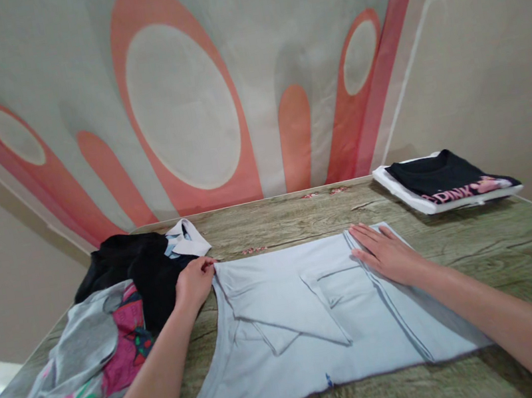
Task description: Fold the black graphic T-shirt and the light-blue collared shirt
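Note:
A light blue shirt (288, 370) lies spread on the wooden-patterned table, its sleeves folded inward over the body. At its far left corner my left hand (197, 280) pinches the edge of the cloth between thumb and fingers. My right hand (380, 253) rests flat on the shirt's right part, fingers stretched out across a folded band of fabric. A small dark blue mark shows at the shirt's near edge.
Left of the shirt lie a crumpled black garment (120, 266) with a white collar (190, 239) and a grey garment (76, 340) with pink patches. Folded black clothing (444, 174) sits on white cloth (406, 193) at the back right. A patterned wall covering (251, 40) rises behind the table (521, 253).

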